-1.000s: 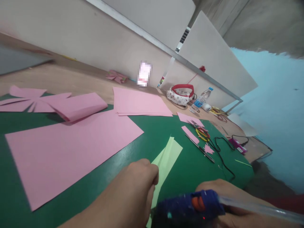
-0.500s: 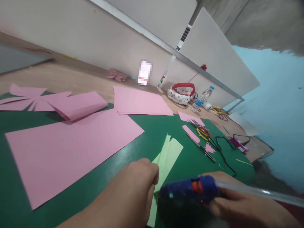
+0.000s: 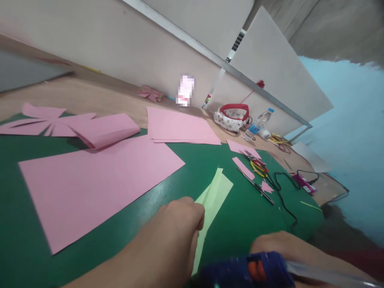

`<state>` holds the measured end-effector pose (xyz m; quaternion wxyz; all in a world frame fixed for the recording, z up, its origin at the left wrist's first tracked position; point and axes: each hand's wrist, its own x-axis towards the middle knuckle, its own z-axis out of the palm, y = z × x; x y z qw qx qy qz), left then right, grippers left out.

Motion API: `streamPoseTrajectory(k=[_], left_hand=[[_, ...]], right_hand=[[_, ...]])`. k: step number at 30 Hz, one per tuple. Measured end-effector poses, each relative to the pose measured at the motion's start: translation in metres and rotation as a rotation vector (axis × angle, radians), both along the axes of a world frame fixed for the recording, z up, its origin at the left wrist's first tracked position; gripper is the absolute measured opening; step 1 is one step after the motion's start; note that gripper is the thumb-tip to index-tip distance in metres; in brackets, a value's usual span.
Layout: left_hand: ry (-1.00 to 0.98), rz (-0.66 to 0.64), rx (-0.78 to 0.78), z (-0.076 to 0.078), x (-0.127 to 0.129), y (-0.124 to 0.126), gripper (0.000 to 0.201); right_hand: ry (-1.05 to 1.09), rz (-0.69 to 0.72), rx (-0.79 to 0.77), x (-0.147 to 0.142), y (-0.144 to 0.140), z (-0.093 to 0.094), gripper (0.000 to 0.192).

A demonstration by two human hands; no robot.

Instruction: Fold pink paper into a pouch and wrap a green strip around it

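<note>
Left hand (image 3: pixel 180 224) pinches green paper (image 3: pixel 217 200), partly folded, far end apparently unglued, while right hand (image 3: pixel 282 242) grips blue glue gun (image 3: pixel 240 272).

- Lower centre: left hand (image 3: pixel 181 220) on the paper strip (image 3: pixel 218 196);
- lower right: right hand (image 3: pixel 283 245) at the glue gun (image 3: pixel 244 271), right of the strip;
- left: large sheet (image 3: pixel 102 180) on the mat (image 3: pixel 237 224); folded sheet (image 3: pixel 109 130) over its back edge; petal cut-out (image 3: pixel 49 120) farther left;
- upper centre: paper stack (image 3: pixel 183 125) behind the large sheet;
- right: pen (image 3: pixel 264 195) before pliers (image 3: pixel 259 167); pouch (image 3: pixel 227 121) behind, left of the bottle (image 3: pixel 255 128)

Open mat (image 3: pixel 235 220) beside green paper (image 3: pixel 220 194), pen (image 3: pixel 259 190) beyond
</note>
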<state>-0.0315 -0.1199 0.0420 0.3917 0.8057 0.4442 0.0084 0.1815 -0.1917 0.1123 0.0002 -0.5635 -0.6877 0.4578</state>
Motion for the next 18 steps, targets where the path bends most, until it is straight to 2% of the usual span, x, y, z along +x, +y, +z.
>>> streamPoseTrajectory(k=[7,10,12,15,18], left_hand=[[-0.009,-0.005,-0.004,-0.002,0.001,0.003,0.016],[-0.051,-0.014,0.047,-0.005,0.0,0.001,0.017],[-0.044,-0.023,0.054,-0.005,0.0,-0.001,0.019],[-0.042,-0.028,0.053,-0.004,-0.001,-0.001,0.018],[-0.049,-0.029,0.074,-0.002,-0.001,0.001,0.017]], right_hand=[[-0.005,-0.021,-0.068,-0.007,0.002,0.002,0.034],[-0.012,-0.033,-0.065,-0.003,-0.003,-0.002,0.033],[-0.028,-0.07,-0.039,0.002,-0.009,-0.007,0.031],[-0.043,-0.184,0.091,0.009,-0.017,-0.015,0.031],[-0.069,-0.195,0.061,0.014,-0.02,-0.016,0.035]])
